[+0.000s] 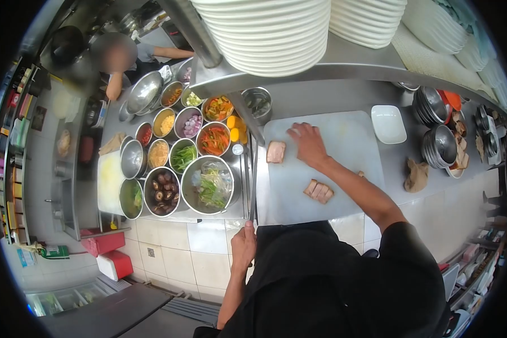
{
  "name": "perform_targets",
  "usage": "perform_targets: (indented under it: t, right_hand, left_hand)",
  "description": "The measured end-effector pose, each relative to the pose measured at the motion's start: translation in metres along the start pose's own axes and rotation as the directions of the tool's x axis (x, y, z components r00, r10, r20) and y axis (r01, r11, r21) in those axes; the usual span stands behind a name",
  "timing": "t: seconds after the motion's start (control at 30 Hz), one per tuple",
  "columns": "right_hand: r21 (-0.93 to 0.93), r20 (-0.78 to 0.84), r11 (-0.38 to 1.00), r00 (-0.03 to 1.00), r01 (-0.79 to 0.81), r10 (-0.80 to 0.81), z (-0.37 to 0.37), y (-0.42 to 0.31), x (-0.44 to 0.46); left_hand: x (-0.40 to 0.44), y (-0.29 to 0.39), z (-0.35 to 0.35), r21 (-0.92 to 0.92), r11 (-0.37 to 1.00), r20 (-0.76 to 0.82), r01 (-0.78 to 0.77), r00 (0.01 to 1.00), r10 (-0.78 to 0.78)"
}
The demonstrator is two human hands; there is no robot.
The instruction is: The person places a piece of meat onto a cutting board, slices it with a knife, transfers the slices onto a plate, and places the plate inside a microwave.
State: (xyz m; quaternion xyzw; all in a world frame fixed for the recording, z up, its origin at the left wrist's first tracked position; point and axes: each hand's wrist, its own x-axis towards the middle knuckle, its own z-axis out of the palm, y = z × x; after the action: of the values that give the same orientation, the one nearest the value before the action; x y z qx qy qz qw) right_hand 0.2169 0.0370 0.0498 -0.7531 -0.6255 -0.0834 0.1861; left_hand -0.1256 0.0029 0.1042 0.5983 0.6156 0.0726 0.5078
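My right hand (308,142) reaches over the white cutting board (343,135), palm down with fingers spread, just right of a block of cooked pork belly (275,152); a small gap separates them. Closer to my body lies a sliced piece of pork belly (319,191), its slices side by side. A small meat scrap (361,174) shows beside my right forearm. Down at the board's near left corner, my left hand (243,245) is closed around what looks like the handle of a knife (254,191), its long thin blade pointing away along the board's left edge.
Left of the board stand metal containers of cut vegetables (214,138), mushrooms (162,191) and sprouts (208,186). A white dish (388,124) and stacked metal bowls (438,147) are to the right. Overhead, a shelf (343,72) carries plate stacks (265,34). Another person (143,53) stands far left.
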Motion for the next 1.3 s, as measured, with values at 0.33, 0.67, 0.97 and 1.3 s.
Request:
perform_targets:
  t: [0.33, 0.67, 0.97, 1.3]
  right_hand:
    - [0.182, 0.425, 0.875, 0.767, 0.448, -0.481, -0.003, -0.043, 0.035]
    - [0.684, 0.164, 0.69, 0.972, -0.235, 0.168, -0.007, -0.073, -0.052]
    - [0.553, 0.128, 0.783, 0.958, -0.285, 0.258, -0.013, -0.062, -0.073]
    - [0.627, 0.142, 0.712, 0.945, -0.317, 0.295, -0.005, -0.079, -0.073]
  left_hand:
    - [-0.006, 0.007, -0.009, -0.132, 0.99, 0.045, 0.054, 0.998, -0.049]
    - [-0.006, 0.003, -0.008, -0.036, 0.994, 0.088, 0.103, 0.991, -0.1]
    - [-0.005, 0.023, 0.015, 0.274, 0.962, 0.136, -0.021, 0.991, -0.017]
    - [-0.014, 0.046, 0.016, 0.465, 0.883, 0.149, -0.068, 0.989, -0.002]
